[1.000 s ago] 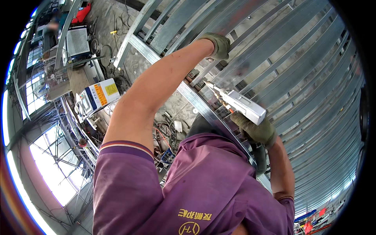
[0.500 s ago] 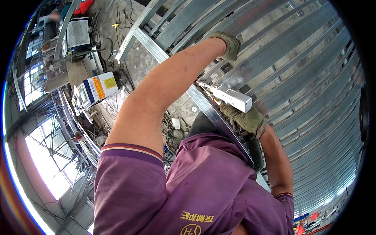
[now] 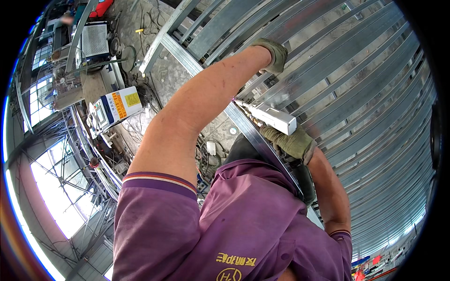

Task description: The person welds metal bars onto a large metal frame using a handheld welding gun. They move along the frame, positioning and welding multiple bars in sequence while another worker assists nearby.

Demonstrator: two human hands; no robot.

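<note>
My right hand (image 3: 293, 143), in an olive work glove, is wrapped round the grip of a white, box-bodied welding gun (image 3: 275, 118). Its thin nozzle points up and left to the edge of a galvanized steel frame rail (image 3: 246, 125), with a small violet glint at the tip. Farther off, my left hand (image 3: 275, 56), gloved alike, is curled over a flat steel slat (image 3: 300, 70) of the frame. Most of its fingers are hidden beneath the glove's back. My left forearm crosses above the rail.
Parallel steel slats (image 3: 375, 126) fill the right side. At the left stand a white and blue machine (image 3: 115, 108) with an orange label and a grey grilled unit (image 3: 94, 40). Cables (image 3: 206, 157) lie on the floor past the rail. A person (image 3: 65, 19) is in the far left background.
The welding gun and my right hand have shifted slightly left. A violet glint now shows at the nozzle tip. My left hand has stayed in place.
</note>
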